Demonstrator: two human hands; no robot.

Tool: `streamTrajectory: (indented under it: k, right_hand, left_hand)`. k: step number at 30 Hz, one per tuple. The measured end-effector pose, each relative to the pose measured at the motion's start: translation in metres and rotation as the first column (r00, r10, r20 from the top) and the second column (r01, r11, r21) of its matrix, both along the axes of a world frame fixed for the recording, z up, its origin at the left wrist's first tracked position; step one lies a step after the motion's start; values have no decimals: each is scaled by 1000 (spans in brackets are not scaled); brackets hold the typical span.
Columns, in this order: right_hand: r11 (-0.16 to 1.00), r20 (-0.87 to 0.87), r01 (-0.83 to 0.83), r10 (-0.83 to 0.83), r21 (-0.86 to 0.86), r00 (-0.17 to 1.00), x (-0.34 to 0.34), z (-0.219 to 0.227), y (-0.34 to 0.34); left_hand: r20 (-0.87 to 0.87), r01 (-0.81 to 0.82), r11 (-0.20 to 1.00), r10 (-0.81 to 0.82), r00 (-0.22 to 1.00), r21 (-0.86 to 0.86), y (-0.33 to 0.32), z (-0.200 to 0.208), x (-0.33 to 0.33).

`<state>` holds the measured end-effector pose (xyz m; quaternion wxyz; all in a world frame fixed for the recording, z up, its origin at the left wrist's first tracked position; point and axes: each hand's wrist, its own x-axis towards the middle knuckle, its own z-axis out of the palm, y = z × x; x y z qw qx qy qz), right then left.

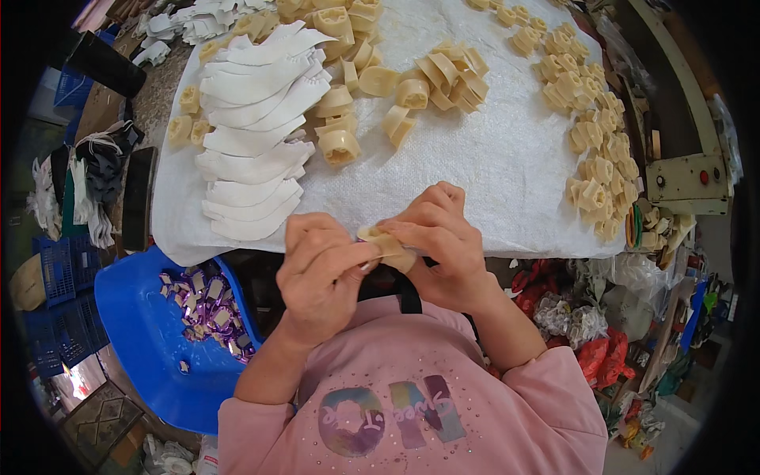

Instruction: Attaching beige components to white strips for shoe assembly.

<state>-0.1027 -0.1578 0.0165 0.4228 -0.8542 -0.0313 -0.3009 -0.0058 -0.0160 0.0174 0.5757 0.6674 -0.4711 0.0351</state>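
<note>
Just in front of the table's near edge, both hands hold one small beige plastic piece (pixel 393 255), which looks like a shoe heel. My left hand (pixel 317 273) pinches its left side, with the fingers bent. My right hand (pixel 443 245) is closed round its right side, thumb and index finger at its top. Part of the piece is hidden by my fingers. Ahead and to the left, curved white strips (pixel 253 154) lie overlapping in a column. Similar beige pieces (pixel 339 142) sit in loose groups beyond my hands.
A white woven sheet (pixel 475 174) covers the table. More beige pieces (pixel 598 150) line its right side. At lower left, a blue plastic tub or seat (pixel 142 340) holds shiny purple pieces (pixel 210 309). A dark phone-like slab (pixel 139 198) lies left of the sheet. Plastic bags (pixel 578 317) crowd the right.
</note>
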Motion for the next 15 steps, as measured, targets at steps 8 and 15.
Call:
streamTrajectory:
  k: [8, 15]
  right_hand:
    - [966, -119, 71, -43, 249, 992, -9, 5, 9]
    - [221, -191, 168, 90, 961, 977, -18, -9, 31]
  left_hand:
    - [-52, -48, 993, 43, 998, -106, 14, -12, 13]
    - [-189, 159, 966, -198, 962, -202, 3, -10, -7]
